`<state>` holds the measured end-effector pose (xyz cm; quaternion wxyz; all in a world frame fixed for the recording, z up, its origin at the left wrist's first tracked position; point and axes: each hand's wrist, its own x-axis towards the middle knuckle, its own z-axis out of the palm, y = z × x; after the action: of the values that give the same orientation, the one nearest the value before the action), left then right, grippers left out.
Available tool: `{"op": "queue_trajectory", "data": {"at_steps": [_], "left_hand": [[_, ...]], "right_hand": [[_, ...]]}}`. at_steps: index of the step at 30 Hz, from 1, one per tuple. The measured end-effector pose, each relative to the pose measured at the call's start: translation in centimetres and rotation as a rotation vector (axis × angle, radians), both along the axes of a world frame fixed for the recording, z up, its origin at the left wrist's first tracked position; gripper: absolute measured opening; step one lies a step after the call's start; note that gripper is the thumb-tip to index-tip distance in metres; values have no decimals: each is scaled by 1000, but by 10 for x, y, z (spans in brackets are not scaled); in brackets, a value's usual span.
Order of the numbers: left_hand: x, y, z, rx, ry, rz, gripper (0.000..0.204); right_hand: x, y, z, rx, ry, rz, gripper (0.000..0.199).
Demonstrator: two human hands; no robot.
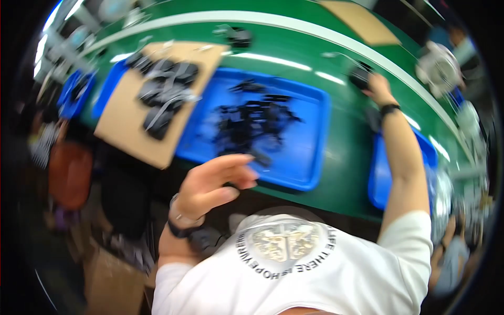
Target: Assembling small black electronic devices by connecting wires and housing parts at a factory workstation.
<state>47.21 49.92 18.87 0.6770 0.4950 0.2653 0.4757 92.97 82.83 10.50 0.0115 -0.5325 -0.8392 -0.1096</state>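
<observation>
My right hand reaches out to the far right of the green table, its fingers closed on a black boxy device with a pale cable trailing to the left. Motion blur hides the device's details. Nearer to me, my left hand hovers by the front edge of a blue tray. Its thumb stands apart from the curved fingers, and nothing shows clearly between them. Inside the tray lies a heap of small black parts, too blurred to name.
Left of the tray, a cardboard sheet carries several black devices with pale cables. Another black device rests at the back. A second blue tray lies under my right forearm. Further cardboard lies beyond the white rail.
</observation>
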Motion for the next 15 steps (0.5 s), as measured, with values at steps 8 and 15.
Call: {"op": "queue_trajectory", "data": {"at_steps": [8,15], "left_hand": [[48,-2,-28,66,56,181,61],[9,-27,-31,189,81,297,29]], "right_hand": [[-46,-62,84,-467,967,-301,34],[0,-199,101,-658,1116,-152,27]]}}
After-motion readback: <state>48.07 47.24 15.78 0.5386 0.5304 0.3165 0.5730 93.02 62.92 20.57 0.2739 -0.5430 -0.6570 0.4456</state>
